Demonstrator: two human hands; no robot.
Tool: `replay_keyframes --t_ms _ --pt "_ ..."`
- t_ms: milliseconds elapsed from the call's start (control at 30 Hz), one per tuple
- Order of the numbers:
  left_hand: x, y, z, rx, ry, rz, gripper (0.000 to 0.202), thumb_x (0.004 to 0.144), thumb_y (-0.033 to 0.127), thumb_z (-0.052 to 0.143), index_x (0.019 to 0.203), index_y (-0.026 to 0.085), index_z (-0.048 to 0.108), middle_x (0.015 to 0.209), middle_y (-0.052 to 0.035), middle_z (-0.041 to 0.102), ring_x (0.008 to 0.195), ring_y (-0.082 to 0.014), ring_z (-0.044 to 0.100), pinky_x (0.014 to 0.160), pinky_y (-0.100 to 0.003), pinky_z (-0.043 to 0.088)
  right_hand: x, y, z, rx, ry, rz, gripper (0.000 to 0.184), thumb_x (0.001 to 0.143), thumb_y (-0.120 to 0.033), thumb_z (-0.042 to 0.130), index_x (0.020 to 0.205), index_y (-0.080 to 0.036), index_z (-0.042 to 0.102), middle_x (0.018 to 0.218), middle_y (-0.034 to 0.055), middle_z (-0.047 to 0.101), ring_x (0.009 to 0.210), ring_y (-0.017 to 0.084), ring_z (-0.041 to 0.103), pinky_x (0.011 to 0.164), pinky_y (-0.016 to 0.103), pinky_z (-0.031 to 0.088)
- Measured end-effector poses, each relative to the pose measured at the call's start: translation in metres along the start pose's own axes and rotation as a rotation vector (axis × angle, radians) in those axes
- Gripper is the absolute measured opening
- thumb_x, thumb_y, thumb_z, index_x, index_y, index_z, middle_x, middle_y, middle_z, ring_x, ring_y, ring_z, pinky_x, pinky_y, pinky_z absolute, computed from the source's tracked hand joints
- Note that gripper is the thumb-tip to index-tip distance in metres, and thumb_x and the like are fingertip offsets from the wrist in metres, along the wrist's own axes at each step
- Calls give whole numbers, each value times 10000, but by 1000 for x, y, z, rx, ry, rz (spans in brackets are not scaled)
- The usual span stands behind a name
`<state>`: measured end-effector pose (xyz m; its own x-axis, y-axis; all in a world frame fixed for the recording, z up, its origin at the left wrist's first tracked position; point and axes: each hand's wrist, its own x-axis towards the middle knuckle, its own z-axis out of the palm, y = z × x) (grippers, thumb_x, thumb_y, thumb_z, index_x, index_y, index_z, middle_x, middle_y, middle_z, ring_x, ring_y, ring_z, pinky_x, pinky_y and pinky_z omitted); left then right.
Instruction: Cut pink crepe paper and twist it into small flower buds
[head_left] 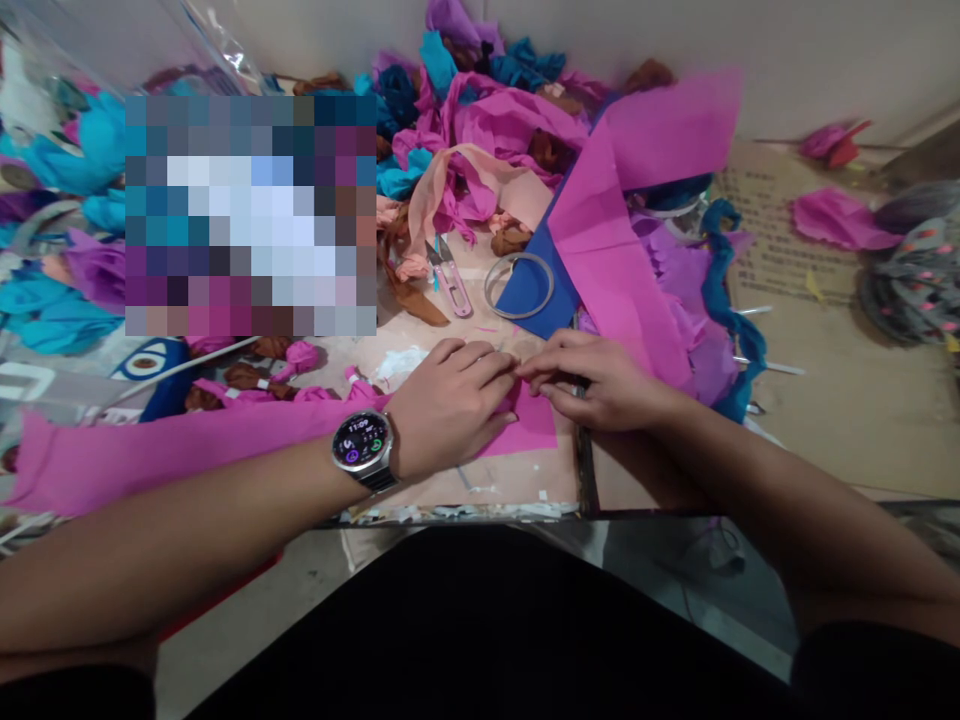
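Cardboard surface [825, 400] is lying under everything, its near edge running just below the wrists. Nearest the viewer, a wristwatch [362, 447] is sitting on the left wrist.

Just past it, the left hand [450, 400] is resting palm down with its fingers curled shut, pressing on a pink paper strip [150, 450]. That strip is stretching away to the left of the fingers and ending right beneath them. The right hand [600, 385] is facing it, fingers also curled closed. The tips of both hands are meeting and pinching the strip's end between them. Whether anything thinner is caught in that pinch cannot be told.

Left of the fingers, small brown and pink paper buds [247, 378] are lying in a loose row. Just beyond the fingertips, a pair of snips [450, 280] is lying near a ring of clear tape [519, 285]. Behind the right fingers, a blue sheet [536, 285] is poking out from under a large pink sheet [622, 230], which is slanting up and away. Farther off, a heap of crumpled paper [480, 110] is piling against the pale wall [825, 60].
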<state>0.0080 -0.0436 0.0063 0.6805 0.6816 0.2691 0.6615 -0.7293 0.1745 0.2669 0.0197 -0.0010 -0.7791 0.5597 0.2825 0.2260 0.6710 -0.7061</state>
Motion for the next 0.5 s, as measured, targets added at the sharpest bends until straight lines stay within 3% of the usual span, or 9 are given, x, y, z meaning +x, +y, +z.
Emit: replay_keyframes --t_ms 167,367,500 --pt "-1 -1 -1 21 -30 -22 422 1069 434 628 1320 109 727 1388 -153 731 1267 -351 660 1067 -532 500 0 2 1 8 5 -3 453 904 -60 675 1296 -262 775 976 29 789 964 186 716 854 291 607" --pt "0 1 -4 -18 -54 -17 321 1095 345 563 1322 209 745 1356 -113 731 1256 -326 656 1028 -523 515 0 0 1 -33 1 22 363 940 -115 666 1254 -251 788 1029 55 768 948 190 723 851 306 611" --pt "0 2 -4 -23 -63 -27 325 1078 341 602 1339 213 749 1385 -132 715 1291 -339 635 1045 -528 511 -1 1 0 -34 0 35 309 970 -158 678 1243 -248 790 1016 59 767 932 194 728 836 315 608"
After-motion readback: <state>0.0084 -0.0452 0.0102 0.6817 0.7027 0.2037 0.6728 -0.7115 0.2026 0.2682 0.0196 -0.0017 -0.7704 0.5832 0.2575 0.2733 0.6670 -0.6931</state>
